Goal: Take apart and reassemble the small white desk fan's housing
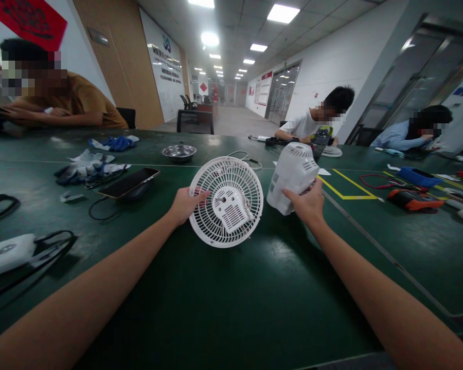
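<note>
Dead centre over the green table, your left hand grips the round white grille at its nine o'clock, your right hand clasps the white housing, out at two o'clock, metal bowl beyond at ten.

Green table: metal bowl, gloves, yellow lines on top.

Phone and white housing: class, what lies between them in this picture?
In the head view, the left hand and the round white grille it holds lie between them.
</note>
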The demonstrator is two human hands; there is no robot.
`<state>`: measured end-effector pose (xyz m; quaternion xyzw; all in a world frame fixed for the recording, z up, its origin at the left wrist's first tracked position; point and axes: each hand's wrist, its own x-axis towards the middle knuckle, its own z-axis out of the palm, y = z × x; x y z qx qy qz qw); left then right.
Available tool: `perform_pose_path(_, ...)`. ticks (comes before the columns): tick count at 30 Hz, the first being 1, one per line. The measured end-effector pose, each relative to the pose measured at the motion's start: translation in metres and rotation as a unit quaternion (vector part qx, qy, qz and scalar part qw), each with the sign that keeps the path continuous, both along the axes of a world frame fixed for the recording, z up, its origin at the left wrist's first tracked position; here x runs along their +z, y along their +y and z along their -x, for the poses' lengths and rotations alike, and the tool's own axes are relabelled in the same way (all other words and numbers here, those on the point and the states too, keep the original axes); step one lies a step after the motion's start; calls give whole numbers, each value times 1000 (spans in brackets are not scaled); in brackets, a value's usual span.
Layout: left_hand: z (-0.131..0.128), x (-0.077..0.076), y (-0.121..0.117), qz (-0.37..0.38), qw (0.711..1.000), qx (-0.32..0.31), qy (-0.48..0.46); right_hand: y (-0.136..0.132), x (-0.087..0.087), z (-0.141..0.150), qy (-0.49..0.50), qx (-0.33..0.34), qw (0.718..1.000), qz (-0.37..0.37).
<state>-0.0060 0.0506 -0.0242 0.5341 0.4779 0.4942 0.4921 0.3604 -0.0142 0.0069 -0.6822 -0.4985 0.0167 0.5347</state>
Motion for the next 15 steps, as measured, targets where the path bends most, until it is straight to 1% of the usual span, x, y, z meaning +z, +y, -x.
perform_pose_path(2,1,-1,0,2,1000,-3,5,4,2,-14,-3,-31,999,-20)
perform_pose_path(5,1,-1,1,-5,1000,-5,10,10,5,-46,9,-79,996,-45)
perform_pose_path(9,0,-3,2,-12,1000,4,7,15,1,-84,15,-129,991,-42)
perform_pose_path(12,0,-4,3,-3,1000,1,0,16,-4,-97,20,-143,989,-28)
perform_pose_path(15,1,-4,3,3,1000,-6,-4,14,-4,-98,24,-135,990,-14)
